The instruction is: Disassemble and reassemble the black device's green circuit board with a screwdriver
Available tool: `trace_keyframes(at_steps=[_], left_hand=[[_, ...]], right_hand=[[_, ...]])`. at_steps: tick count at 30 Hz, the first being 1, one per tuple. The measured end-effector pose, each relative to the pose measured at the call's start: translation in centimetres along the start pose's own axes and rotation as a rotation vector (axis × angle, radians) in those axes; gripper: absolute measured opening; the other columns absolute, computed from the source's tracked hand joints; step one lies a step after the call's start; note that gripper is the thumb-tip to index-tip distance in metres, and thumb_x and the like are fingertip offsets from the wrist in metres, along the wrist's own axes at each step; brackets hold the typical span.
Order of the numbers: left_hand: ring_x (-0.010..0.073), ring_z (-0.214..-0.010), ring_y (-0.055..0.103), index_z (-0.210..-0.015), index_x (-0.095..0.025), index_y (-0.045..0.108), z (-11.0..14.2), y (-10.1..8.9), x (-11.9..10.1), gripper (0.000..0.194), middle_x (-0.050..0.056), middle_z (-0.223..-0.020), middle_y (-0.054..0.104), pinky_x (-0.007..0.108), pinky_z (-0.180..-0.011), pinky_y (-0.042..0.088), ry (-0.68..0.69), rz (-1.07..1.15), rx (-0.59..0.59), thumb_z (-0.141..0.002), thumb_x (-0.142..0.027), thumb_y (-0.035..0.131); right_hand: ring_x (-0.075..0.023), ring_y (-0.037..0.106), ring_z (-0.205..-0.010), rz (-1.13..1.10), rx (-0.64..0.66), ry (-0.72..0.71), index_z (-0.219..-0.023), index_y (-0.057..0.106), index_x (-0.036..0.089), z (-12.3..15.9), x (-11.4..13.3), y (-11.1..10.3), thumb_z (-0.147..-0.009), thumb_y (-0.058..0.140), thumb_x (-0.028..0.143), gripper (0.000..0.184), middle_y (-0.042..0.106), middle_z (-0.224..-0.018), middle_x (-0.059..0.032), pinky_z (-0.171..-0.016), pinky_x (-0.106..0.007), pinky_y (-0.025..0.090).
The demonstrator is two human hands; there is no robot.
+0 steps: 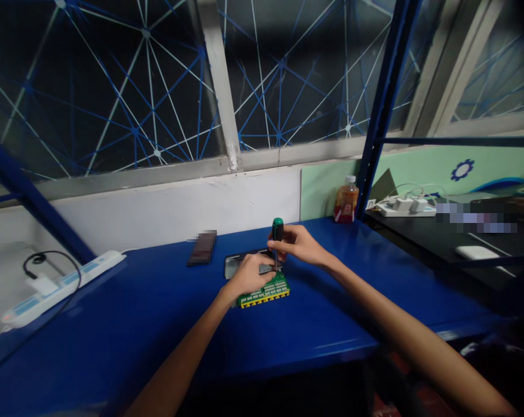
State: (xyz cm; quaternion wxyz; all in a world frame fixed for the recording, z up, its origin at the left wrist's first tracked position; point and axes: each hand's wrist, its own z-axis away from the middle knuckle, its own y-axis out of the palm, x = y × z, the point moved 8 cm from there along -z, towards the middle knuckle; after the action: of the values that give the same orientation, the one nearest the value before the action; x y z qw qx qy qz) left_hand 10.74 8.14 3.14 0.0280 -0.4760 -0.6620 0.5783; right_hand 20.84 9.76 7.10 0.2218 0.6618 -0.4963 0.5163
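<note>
A green circuit board [268, 289] with rows of pale components and a yellow strip along its near edge lies on the blue table. Resting on this board is my left hand [250, 274], its thumb and forefinger stretched out and apart on either side of the screwdriver's tip. My right hand [299, 244] is closed around a screwdriver [278, 229] with a green and black handle. The screwdriver stands upright, tip down at the board's far right corner. What its tip touches is too small to make out. Behind the board lies a dark, shallow tray-like case [232, 266], partly hidden by my left hand.
A dark flat object [202, 248], partly blurred out, lies left of the case. White power strips stand at the left [66, 289] and on the black table at the right [407, 208]. A drink bottle [346, 200] stands at the back by a blue post [381, 104].
</note>
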Motion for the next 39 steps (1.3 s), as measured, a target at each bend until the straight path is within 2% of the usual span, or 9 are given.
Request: trace_keyframes(at_steps=[6, 10, 16, 20, 24, 27, 31, 35, 39], left_hand=[[0.0186, -0.084, 0.064, -0.082, -0.020, 0.073, -0.1, -0.4, 0.6, 0.011, 0.001, -0.087, 0.073, 0.030, -0.081, 0.046, -0.025, 0.002, -0.087, -0.076, -0.018, 0.064], [0.0178, -0.084, 0.064, -0.085, -0.022, 0.073, -0.3, -0.3, 0.8, 0.015, -0.001, -0.084, 0.073, 0.030, -0.083, 0.046, -0.033, -0.016, -0.111, -0.076, -0.016, 0.063], [0.0186, -0.086, 0.064, -0.091, -0.023, 0.074, -1.6, 0.4, 0.5, 0.018, 0.001, -0.087, 0.073, 0.029, -0.083, 0.047, -0.054, -0.020, -0.097, -0.077, -0.020, 0.064], [0.0186, -0.084, 0.066, -0.094, -0.021, 0.074, -2.8, 1.3, 0.1, 0.020, 0.001, -0.088, 0.074, 0.027, -0.082, 0.047, -0.064, -0.022, -0.060, -0.076, -0.022, 0.065], [0.0200, -0.092, 0.066, -0.096, -0.022, 0.073, -3.6, 2.2, 0.0, 0.023, 0.001, -0.092, 0.074, 0.027, -0.084, 0.047, -0.061, -0.043, -0.034, -0.073, -0.024, 0.069], [0.0200, -0.092, 0.066, -0.097, -0.022, 0.073, -3.4, 2.2, 0.4, 0.025, 0.001, -0.094, 0.074, 0.026, -0.083, 0.047, -0.076, -0.036, -0.037, -0.072, -0.025, 0.070], [0.0206, -0.093, 0.066, -0.099, -0.022, 0.072, -2.8, 1.2, 0.9, 0.025, 0.002, -0.098, 0.073, 0.029, -0.085, 0.047, -0.089, -0.021, -0.054, -0.074, -0.022, 0.068], [0.0212, -0.094, 0.065, -0.096, -0.022, 0.073, -2.2, -0.3, 0.9, 0.020, 0.003, -0.099, 0.073, 0.032, -0.086, 0.047, -0.054, -0.027, -0.074, -0.077, -0.023, 0.066], [0.0202, -0.093, 0.065, -0.093, -0.022, 0.073, -1.5, -1.4, 1.2, 0.017, 0.003, -0.098, 0.073, 0.031, -0.086, 0.047, -0.055, -0.044, -0.082, -0.078, -0.024, 0.065]], right_hand=[[-0.0131, 0.058, -0.049, -0.050, -0.036, -0.016, -0.088, 0.061, 0.015, 0.0, 0.6, -0.4, -0.075, 0.069, 0.039, 0.029, 0.061, -0.062, -0.0006, -0.049, -0.029, 0.050], [-0.0119, 0.058, -0.048, -0.043, -0.093, -0.040, -0.086, 0.061, 0.015, -0.2, 1.4, -1.6, -0.073, 0.070, 0.040, 0.030, 0.064, -0.068, -0.0024, -0.048, -0.028, 0.050], [-0.0120, 0.058, -0.047, 0.053, -0.289, -0.109, -0.080, 0.061, 0.014, 0.2, 3.9, -4.9, -0.074, 0.068, 0.044, 0.031, 0.066, -0.070, -0.0044, -0.047, -0.028, 0.050], [-0.0128, 0.058, -0.048, 0.123, -0.374, -0.114, -0.077, 0.061, 0.015, 0.9, 5.4, -5.6, -0.074, 0.067, 0.046, 0.032, 0.066, -0.069, -0.0053, -0.048, -0.029, 0.050], [-0.0135, 0.059, -0.048, 0.181, -0.413, -0.077, -0.076, 0.062, 0.015, 2.2, 6.3, -5.3, -0.075, 0.066, 0.047, 0.032, 0.066, -0.068, -0.0058, -0.048, -0.029, 0.050], [-0.0134, 0.059, -0.048, 0.161, -0.485, -0.042, -0.080, 0.062, 0.015, 3.7, 6.4, -4.9, -0.076, 0.065, 0.046, 0.031, 0.067, -0.070, -0.0064, -0.047, -0.029, 0.048], [-0.0148, 0.058, -0.051, 0.164, -0.543, -0.039, -0.082, 0.062, 0.016, 5.5, 6.3, -3.3, -0.078, 0.063, 0.045, 0.029, 0.065, -0.068, -0.0061, -0.049, -0.031, 0.047], [-0.0169, 0.056, -0.054, 0.269, -0.447, 0.017, -0.085, 0.063, 0.018, 6.7, 5.3, -1.1, -0.079, 0.061, 0.041, 0.024, 0.062, -0.062, -0.0041, -0.053, -0.033, 0.045], [-0.0181, 0.057, -0.056, 0.335, -0.443, 0.023, -0.088, 0.064, 0.020, 8.4, 4.8, -0.2, -0.079, 0.062, 0.041, 0.024, 0.064, -0.066, -0.0048, -0.051, -0.031, 0.043]])
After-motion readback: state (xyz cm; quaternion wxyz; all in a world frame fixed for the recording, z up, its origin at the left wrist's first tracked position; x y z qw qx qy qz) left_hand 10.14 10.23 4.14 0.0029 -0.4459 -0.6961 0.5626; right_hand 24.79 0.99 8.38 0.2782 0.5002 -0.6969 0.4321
